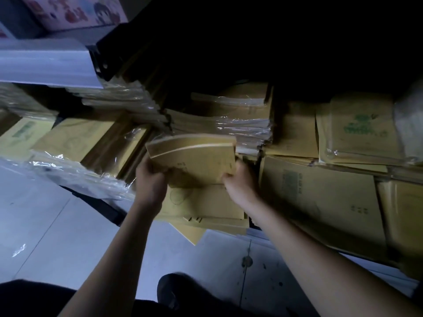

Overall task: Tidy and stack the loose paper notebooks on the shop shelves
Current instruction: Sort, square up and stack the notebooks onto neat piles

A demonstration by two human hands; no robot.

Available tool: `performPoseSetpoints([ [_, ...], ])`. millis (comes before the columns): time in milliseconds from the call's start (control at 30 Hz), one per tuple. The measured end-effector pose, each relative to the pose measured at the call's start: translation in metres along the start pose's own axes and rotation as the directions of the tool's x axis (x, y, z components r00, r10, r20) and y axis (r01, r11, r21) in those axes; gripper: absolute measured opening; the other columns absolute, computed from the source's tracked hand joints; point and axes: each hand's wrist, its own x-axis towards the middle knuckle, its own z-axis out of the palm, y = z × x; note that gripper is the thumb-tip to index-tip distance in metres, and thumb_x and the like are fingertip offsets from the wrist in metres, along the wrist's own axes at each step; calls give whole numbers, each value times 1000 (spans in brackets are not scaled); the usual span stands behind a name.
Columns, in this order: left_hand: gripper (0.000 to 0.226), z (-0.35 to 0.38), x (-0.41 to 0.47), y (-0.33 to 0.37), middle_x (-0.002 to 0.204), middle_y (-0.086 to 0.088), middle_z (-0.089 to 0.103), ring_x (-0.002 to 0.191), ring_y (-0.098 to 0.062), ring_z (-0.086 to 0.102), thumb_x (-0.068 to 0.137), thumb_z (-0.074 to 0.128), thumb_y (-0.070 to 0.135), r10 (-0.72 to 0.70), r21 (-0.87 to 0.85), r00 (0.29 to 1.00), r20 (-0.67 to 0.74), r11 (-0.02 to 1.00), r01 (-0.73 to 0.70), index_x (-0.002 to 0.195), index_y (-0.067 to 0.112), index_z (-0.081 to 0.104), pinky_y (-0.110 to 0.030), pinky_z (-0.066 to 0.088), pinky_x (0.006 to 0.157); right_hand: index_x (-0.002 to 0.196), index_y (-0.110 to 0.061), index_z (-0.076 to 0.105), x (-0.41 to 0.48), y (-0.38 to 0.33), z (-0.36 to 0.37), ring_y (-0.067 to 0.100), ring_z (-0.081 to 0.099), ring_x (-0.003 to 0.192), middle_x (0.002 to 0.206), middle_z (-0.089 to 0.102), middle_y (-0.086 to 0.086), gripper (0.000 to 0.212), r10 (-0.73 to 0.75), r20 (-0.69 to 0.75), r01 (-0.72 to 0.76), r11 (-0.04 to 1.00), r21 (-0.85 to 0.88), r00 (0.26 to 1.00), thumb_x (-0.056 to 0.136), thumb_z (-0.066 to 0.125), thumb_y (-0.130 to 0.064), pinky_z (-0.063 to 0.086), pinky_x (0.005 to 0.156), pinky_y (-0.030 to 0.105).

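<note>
Both hands grip a stack of brown notebooks [194,159] at centre: left hand [151,177] clasps its left end, right hand [238,179] its right. It sits above loose notebooks [206,207] on the shelf; plastic-wrapped bundles [229,124] lie at twelve o'clock.

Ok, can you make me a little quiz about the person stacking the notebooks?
1. True or false: only one hand holds the bundle of notebooks.
2. What shiny stuff wraps the packs on the shelf?
3. The held bundle is: A) flat on the floor, B) lifted above a loose pile, C) inside a box.

Key: 1. False: left hand and right hand both grip it. 2. Clear plastic wrap. 3. B.
</note>
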Motion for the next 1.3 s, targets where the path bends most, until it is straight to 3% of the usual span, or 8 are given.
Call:
performPoseSetpoints([
  [167,34,7,-14,-13,84,6,71,82,-8,65,89,54,-11,-3,118,998,70,993,-5,89,21,65,-33,51,73,134,-16,40,-5,19,-12,23,53,114,131,52,10,54,146,119,-152,987,43,982,87,67,-17,50,88,35],
  [267,17,21,-4,15,88,-3,66,84,-19,60,87,59,-5,218,361,961,172,893,-268,92,11,64,-40,49,75,144,-30,22,-11,5,-47,20,40,131,144,40,2,83,-330,-175,282,926,-251,928,79,74,-20,42,105,37],
  [367,19,54,-8,59,90,-1,61,83,-18,56,86,63,-5,385,515,872,302,704,-489,104,1,64,-24,32,66,138,-31,30,-32,-12,-80,21,59,107,123,60,5,64,-579,-75,481,736,-477,812,88,65,-16,52,89,37],
  [500,48,105,-11,88,115,1,56,109,-23,56,82,69,8,468,330,845,260,779,-533,125,17,48,-31,46,81,126,-26,47,-47,-4,-124,20,63,99,113,65,4,36,-356,-192,300,915,-268,914,93,59,-18,56,74,35],
  [633,76,173,-42,67,133,-9,51,122,-27,54,80,70,23,223,-48,883,412,974,-223,141,26,25,-46,51,98,126,-16,55,-53,19,-205,18,59,109,118,64,2,44,-30,-119,39,996,79,993,85,69,-8,47,86,30],
  [833,84,278,-116,27,131,1,56,122,-21,55,83,62,7,-51,0,630,775,997,81,146,32,13,-50,52,97,124,-18,50,-76,101,-287,18,55,98,111,61,3,46,437,-94,-432,899,66,895,81,64,-9,45,81,35],
  [1033,73,338,-143,15,105,6,60,100,-23,61,76,59,4,-155,170,687,710,984,47,136,27,23,-50,56,85,138,-21,28,-88,144,-312,27,53,95,117,54,10,70,374,-483,-442,897,-30,792,76,62,-12,45,70,32],
  [1300,28,369,-185,14,105,3,67,96,-18,64,94,51,8,-6,147,728,686,981,-130,121,12,49,-31,53,81,124,-6,52,-107,175,-317,33,58,110,119,59,16,39,335,-631,-592,766,-250,700,85,53,-9,43,77,32],
])
